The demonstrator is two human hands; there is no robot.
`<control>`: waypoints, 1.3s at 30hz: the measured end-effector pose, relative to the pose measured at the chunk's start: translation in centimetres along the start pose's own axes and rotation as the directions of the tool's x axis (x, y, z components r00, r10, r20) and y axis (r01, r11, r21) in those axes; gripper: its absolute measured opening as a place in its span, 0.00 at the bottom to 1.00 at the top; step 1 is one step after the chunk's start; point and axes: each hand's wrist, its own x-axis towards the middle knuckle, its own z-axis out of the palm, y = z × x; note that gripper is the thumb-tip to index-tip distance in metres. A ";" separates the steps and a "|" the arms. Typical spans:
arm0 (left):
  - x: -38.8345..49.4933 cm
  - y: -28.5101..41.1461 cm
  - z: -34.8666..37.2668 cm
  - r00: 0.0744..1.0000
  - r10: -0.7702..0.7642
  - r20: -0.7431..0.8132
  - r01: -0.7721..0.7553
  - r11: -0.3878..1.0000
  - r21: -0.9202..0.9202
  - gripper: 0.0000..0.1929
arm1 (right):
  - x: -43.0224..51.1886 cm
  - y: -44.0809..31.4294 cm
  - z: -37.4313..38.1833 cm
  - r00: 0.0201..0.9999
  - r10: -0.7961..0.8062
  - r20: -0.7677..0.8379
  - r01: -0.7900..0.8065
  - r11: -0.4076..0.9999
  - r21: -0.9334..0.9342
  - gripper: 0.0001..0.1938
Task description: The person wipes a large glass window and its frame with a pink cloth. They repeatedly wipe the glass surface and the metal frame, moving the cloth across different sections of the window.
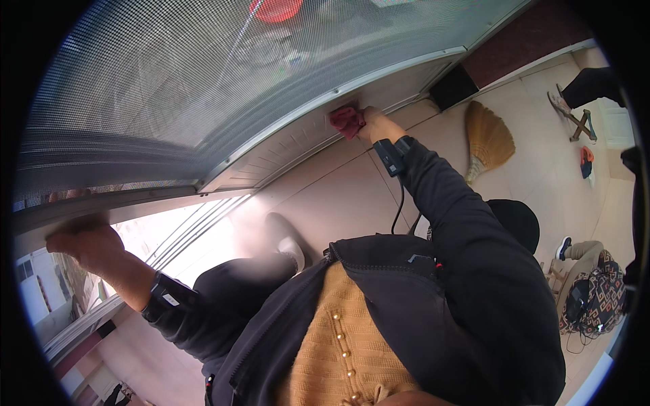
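Note:
A sliding screen door stands before me, with grey mesh [152, 101] in its upper part and a pale ribbed lower panel [292, 134]. My right hand [375, 124] grips a crumpled dark red cloth [347, 122] and presses it against that panel. On the left, my left hand [94, 246] is wrapped around the door's side frame [147, 199]; its fingertips pass partly behind the edge. Black devices are strapped on both wrists, and a cable runs from the right one.
A straw broom head [488, 137] lies on the tiled floor [345, 188] at right. Farther off are a folding stool [583, 127] and a seated person in a patterned top [596, 294]. Metal door tracks [195, 231] cross the bright opening at left. Something red [277, 9] shows through the mesh.

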 end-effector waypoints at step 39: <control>-1.0 0.7 2.4 0.962 0.095 -0.256 -0.065 0.990 0.124 0.53 | 6.6 2.6 -6.8 0.956 -0.292 0.027 0.284 0.899 -0.333 0.08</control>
